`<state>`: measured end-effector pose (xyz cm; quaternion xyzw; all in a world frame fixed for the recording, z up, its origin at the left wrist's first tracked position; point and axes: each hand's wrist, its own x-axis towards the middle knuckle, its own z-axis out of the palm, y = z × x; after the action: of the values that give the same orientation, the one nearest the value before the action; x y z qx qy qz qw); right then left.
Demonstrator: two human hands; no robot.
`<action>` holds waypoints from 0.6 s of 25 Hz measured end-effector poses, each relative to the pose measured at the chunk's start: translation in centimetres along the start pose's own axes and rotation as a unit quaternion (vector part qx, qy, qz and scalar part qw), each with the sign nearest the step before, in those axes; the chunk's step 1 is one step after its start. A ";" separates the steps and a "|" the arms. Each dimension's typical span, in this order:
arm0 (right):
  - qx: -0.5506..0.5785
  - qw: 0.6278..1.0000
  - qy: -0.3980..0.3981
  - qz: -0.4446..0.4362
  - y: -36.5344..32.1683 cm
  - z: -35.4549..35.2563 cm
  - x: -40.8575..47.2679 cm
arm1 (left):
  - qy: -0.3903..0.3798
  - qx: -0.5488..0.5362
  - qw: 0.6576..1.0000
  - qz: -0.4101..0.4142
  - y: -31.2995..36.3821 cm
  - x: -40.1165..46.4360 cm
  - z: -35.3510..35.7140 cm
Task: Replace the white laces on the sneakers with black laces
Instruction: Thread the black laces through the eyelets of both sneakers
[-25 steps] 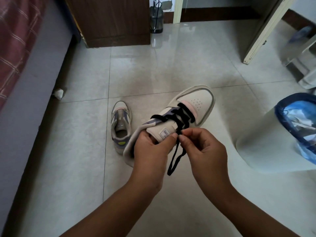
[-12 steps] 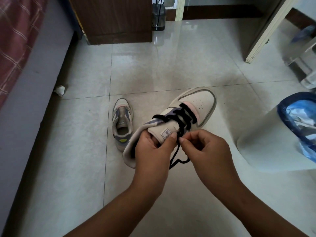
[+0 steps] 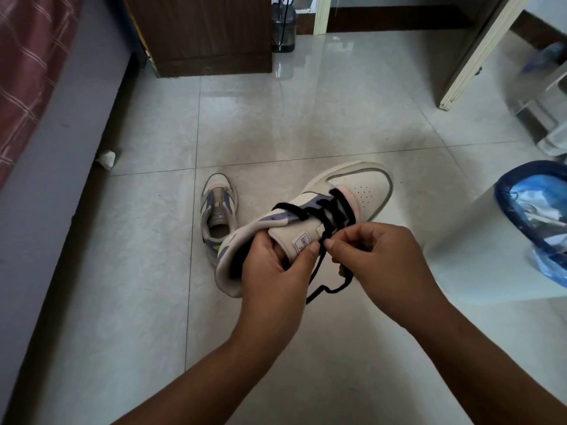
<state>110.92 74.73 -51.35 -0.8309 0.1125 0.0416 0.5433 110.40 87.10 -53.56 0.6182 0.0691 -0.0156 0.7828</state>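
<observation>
Slack in the black lace (image 3: 319, 273) is seen to have been gathered over the last second: where it hung as a long, nearly straight loop below the hands, it is now drawn up into a shorter, kinked bend under the right hand (image 3: 382, 265). The held sneaker (image 3: 346, 197) is kept raised above the floor (image 3: 245, 124), toe pointing away, and has been shifted very little. Its tongue and collar are gripped by the left hand (image 3: 276, 271), thumb pressed on the tongue label, fingers curled inside the opening. The lace is pinched between the right thumb and forefinger just beside that thumb, the other fingers being curled in. From this it is judged that the lace is being pulled through an upper eyelet, and that lacing of this shoe is well advanced, several black crossings already being laid over the tongue. The second sneaker (image 3: 218, 214) is left on the floor just beyond and to the left of the held one, apparently without any lace, so half the task is judged to remain. Pale glossy tiles make up the floor; a scrap of crumpled paper (image 3: 106, 159) lies by the bed edge (image 3: 46, 167) at the left, a brown wooden cabinet (image 3: 208, 32) stands at the far wall, and a white bin with a blue liner (image 3: 530, 216) sits at the right.
</observation>
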 end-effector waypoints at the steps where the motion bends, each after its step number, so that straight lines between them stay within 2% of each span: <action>1: -0.012 1.000 -0.008 0.001 0.0 -0.1 0.1 | -0.002 0.001 1.000 0.000 -0.1 -0.1 -0.1; 10: -0.091 0.995 -0.046 0.019 -0.2 -0.3 0.3 | 0.005 -0.019 0.999 -0.031 -0.8 -0.5 -0.5; 15: -0.199 0.977 -0.073 -0.007 -0.6 -0.1 0.4 | 0.013 -0.020 0.999 -0.047 -1.6 -0.6 -0.7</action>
<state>111.48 74.78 -50.86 -0.9180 0.0561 0.1199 0.3738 109.57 87.34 -55.14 0.5988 0.1088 -0.0427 0.7923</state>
